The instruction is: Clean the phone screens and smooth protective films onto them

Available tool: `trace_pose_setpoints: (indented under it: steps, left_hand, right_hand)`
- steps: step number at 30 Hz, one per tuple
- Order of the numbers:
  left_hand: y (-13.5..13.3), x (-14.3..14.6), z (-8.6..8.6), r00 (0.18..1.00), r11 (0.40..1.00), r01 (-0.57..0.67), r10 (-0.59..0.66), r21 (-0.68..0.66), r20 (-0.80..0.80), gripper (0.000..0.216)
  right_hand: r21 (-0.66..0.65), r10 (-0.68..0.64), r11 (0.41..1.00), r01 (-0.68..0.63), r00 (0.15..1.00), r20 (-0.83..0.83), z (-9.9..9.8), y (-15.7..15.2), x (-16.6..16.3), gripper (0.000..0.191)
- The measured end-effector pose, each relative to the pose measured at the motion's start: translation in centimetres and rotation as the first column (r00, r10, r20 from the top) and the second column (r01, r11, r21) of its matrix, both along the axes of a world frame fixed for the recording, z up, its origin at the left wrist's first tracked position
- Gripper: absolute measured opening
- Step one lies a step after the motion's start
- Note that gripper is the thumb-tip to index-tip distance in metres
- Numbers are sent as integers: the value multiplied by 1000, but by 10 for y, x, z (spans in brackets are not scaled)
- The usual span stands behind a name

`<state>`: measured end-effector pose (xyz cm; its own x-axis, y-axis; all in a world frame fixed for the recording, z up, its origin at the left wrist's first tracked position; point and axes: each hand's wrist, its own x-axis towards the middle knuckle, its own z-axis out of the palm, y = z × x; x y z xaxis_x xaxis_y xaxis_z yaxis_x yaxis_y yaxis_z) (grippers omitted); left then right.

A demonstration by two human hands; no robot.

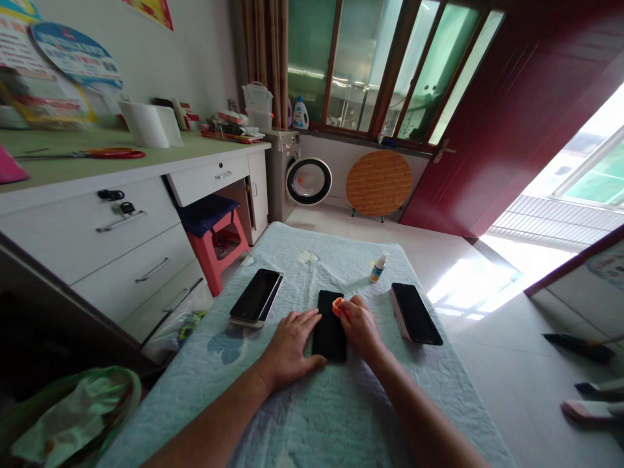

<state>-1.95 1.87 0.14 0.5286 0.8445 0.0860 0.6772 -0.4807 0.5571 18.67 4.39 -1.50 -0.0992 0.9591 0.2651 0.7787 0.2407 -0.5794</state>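
Note:
A black smartphone (330,338) lies flat on the cloth-covered table in front of me. My left hand (292,341) holds it at its left side, fingers against the edge and thumb by the lower corner. Pinched in my right hand (358,325) is a small folded orange cloth (337,307), which touches the phone's upper right part. Another dark phone (262,294) rests on a pale box to the left. On the right, a third phone (416,313) sits on a pinkish box. A small spray bottle (378,268) stands upright behind my right hand.
The table wears a pale blue quilted cloth (292,253). At left are a white desk (146,253) and a red stool (221,250). A washing machine (283,175) with its door open and a round wooden tabletop (379,183) stand at the back. A green-rimmed bin (134,393) is lower left.

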Motion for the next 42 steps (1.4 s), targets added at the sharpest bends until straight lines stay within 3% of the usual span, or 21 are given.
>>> trace_pose_setpoints:
  steps: [6, 12, 20, 27, 33, 37, 42]
  left_hand:
    - [-1, 2, 5, 1000, 1000, -20, 20, -8, -7, 75]
    - [-2, 3, 3, 1000, 1000, -29, 29, -2, 2, 76]
    - [-2, 4, 7, 999, 1000, -18, 18, -9, -29, 74]
    - [-5, 16, 24, 968, 1000, 10, -3, 27, -249, 70]
    - [-8, 31, 35, 928, 998, -4, 29, 70, -371, 68]
    - [-11, 27, 25, 948, 994, -28, 59, 103, -314, 67]
    - [-5, 15, 14, 981, 994, -2, 23, 107, -191, 73]
  right_hand:
    - [-37, -129, 991, 130, 991, 22, 2, 30, 1, 22]
    - [25, -248, 969, 248, 967, 51, -3, 32, -8, 26]
    - [85, -136, 989, 121, 968, 211, -1, 35, -13, 28]
    - [85, 30, 995, -60, 947, 321, 3, 38, -16, 28]
    - [104, -83, 993, 53, 949, 303, 9, 33, -7, 25]
    - [89, -173, 984, 153, 939, 297, 10, 27, 5, 21]
    - [81, -174, 984, 158, 942, 286, 8, 29, 2, 23]
